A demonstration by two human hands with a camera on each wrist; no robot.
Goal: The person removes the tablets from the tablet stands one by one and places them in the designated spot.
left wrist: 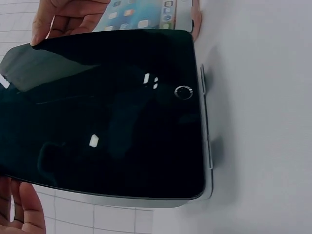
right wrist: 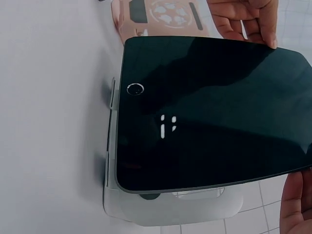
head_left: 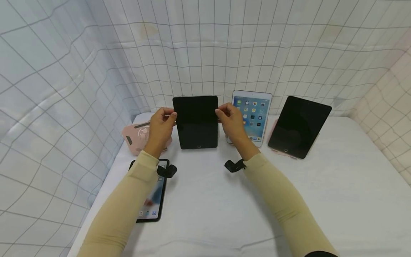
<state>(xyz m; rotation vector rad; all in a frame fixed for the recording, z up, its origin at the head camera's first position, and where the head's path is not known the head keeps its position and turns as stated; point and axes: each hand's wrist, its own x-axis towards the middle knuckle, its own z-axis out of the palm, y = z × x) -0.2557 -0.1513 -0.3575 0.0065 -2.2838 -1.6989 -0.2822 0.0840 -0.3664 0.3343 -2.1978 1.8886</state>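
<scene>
Both hands hold a black tablet (head_left: pixel 197 123) with a dark screen by its two long sides, leaning back with its round home button at the bottom. My left hand (head_left: pixel 161 127) pinches the left edge, thumb in front. On the opposite edge, my right hand (head_left: pixel 233 123) grips with thumb and fingers near the upper part. Behind the tablet is a pale grey-white stand (right wrist: pixel 195 209), its front lip showing just past the tablet's lower edge in both wrist views. A pink stand (head_left: pixel 138 135) with a cut-out pattern is beside my left hand, partly hidden by it.
Right of the held tablet, a white tablet (head_left: pixel 257 114) with a lit screen leans upright. Further right, another black tablet (head_left: pixel 298 126) rests tilted on a pink stand. A lit tablet (head_left: pixel 157 200) lies flat under the left forearm. Grid-patterned white cloth (head_left: pixel 205 53) hangs behind the table.
</scene>
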